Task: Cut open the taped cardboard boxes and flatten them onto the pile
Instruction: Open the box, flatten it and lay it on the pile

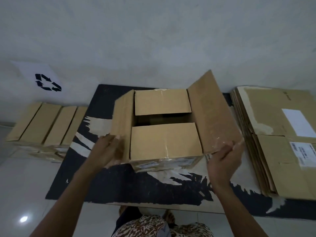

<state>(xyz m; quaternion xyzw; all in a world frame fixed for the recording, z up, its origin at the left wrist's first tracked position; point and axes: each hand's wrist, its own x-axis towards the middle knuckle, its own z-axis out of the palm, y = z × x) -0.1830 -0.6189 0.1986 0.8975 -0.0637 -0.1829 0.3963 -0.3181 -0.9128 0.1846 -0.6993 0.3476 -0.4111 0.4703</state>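
Observation:
A brown cardboard box [164,141] stands on a dark mat in the middle of the floor. Its two long top flaps are swung outward, and the two short inner flaps lie folded in with a gap between them. My left hand [106,149] holds the left flap [122,125] near its front corner. My right hand [224,161] grips the front edge of the right flap [212,113], where clear tape clings. A pile of flattened boxes [277,139] lies at the right.
A row of closed cardboard boxes [46,124] stands at the left by the wall. A paper sheet with a recycling symbol [47,82] hangs on the wall above them. The dark mat [136,185] has torn pale patches. My feet show at the bottom.

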